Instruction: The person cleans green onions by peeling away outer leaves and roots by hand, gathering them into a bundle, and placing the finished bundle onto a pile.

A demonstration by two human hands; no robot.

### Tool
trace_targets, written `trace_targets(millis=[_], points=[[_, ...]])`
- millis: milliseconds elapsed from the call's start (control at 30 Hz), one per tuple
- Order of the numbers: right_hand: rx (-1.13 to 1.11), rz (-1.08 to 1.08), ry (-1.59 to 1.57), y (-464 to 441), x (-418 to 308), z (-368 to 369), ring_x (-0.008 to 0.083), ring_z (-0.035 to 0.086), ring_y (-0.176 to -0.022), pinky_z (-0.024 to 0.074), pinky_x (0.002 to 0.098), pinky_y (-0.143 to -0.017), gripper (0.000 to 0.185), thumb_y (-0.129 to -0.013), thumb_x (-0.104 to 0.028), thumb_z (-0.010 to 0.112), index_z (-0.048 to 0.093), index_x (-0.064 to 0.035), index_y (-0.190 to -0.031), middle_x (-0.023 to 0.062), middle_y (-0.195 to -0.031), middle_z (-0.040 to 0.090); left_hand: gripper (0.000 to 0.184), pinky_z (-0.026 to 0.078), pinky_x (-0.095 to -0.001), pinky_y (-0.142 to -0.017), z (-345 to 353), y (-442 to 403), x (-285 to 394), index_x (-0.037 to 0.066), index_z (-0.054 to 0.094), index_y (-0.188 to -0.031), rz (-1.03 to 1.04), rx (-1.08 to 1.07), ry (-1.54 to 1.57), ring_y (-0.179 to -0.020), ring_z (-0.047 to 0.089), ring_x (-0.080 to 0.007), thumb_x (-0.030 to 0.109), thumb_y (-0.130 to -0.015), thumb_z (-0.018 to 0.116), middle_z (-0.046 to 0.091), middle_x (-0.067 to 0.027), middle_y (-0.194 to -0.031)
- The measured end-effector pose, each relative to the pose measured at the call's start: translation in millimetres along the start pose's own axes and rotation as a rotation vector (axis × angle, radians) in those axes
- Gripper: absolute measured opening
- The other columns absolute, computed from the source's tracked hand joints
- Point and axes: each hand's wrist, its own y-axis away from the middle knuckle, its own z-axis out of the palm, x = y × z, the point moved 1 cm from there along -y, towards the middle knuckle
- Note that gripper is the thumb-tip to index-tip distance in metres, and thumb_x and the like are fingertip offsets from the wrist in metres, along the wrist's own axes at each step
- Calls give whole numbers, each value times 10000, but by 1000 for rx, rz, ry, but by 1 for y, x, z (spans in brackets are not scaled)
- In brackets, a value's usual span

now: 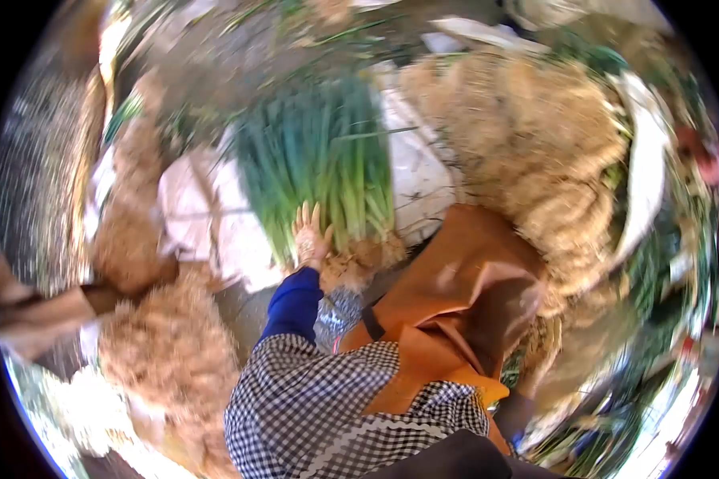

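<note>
My left hand (311, 238) lies on the lower left part of a broad bunch of green onions (319, 152), its fingers spread. The onions lie side by side on a pale sheet (415, 172), green tops pointing away from me and brownish root ends (363, 259) towards me. At the lower right, beside my apron, my right forearm reaches out to the side. My right hand (538, 371) is smeared there, close to some leafy stalks and brown fibrous matter. Its fingers and anything in them cannot be made out.
A large heap with tan, root-like fibres (527, 136) lies at the right, edged by a white sheet (643, 160). Another fibrous heap (168, 351) is at the lower left. A pale wrapped bundle (196, 199) sits left of the onions. My orange apron (463, 279) covers my leg.
</note>
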Motion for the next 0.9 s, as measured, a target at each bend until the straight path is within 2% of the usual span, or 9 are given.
trace_targets(millis=[167, 200, 233, 333, 467, 533, 700, 767, 900], points=[[149, 169, -21, 19, 46, 1, 313, 508, -1070, 405, 365, -917, 369, -787, -188, 578, 557, -46, -1127, 163, -1182, 528, 219, 424, -386, -874, 94, -11, -65, 158, 648, -932, 646, -529, 97, -916, 575, -240, 229, -748, 553, 635, -24, -915], [190, 237, -59, 30, 73, 4, 300, 515, -1066, 406, 362, -915, 356, -789, -187, 572, 562, -53, -1119, 150, -1162, 546, 237, 447, -377, -836, 120, -24, -85, 160, 648, -960, 1194, -412, -513, -840, 598, -252, 232, -770, 526, 638, -49, -902], [273, 306, -146, 37, 147, -15, 289, 521, -1067, 409, 355, -912, 352, -798, -186, 560, 560, -61, -1127, 147, -1164, 548, 256, 466, -382, -785, 120, -8, -48, 149, 646, -981, 541, -706, -196, -866, 592, -285, 247, -795, 499, 640, -95, -916], [302, 716, -241, 44, 203, -44, 180, 584, -833, 445, 288, -758, 284, -881, -249, 509, 592, -39, -1052, 113, -916, 625, 294, 463, -398, -760, 18, -31, 49, 103, 614, -1033, 192, -604, -161, -882, 581, -330, 270, -847, 459, 616, -167, -961], [765, 709, -203, 11, 271, -54, 269, 600, -801, 464, 333, -722, 321, -843, -343, 552, 619, -40, -923, 150, -867, 623, 278, 457, -339, -752, -7, -38, 156, 68, 604, -1045, 349, -402, 583, -832, 601, -255, 263, -860, 535, 638, -140, -922], [946, 510, -1682, -27, 306, -27, 159, 516, -602, 425, 242, -587, 188, -861, -151, 469, 604, -20, -847, 67, -711, 597, 240, 464, -258, -741, -34, -26, 229, 42, 599, -1065, 463, -424, 722, -788, 601, -169, 170, -876, 526, 641, -110, -908], [584, 421, -557, -80, 404, 72, 165, 503, -480, 423, 247, -446, 167, -801, -156, 514, 533, -35, -688, 96, -637, 568, 232, 489, -241, -726, -85, 38, 393, 19, 596, -1058, 619, -781, 1126, -800, 626, -147, 148, -889, 504, 639, -91, -968], [454, 453, -566, -55, 331, 23, 176, 553, -589, 469, 300, -533, 188, -787, -235, 588, 591, -52, -743, 107, -670, 595, 207, 501, -241, -674, -115, 72, 438, 8, 598, -1036, 877, -802, 1118, -776, 636, -152, 115, -884, 506, 636, -114, -950], [314, 536, -968, 2, 225, -6, 157, 540, -916, 400, 315, -842, 245, -831, -298, 589, 606, -54, -852, 142, -915, 610, 268, 488, -245, -799, -81, 130, 478, 0, 539, -1126, 484, -1610, 1492, -879, 619, -142, 130, -899, 477, 613, -111, -1022]])
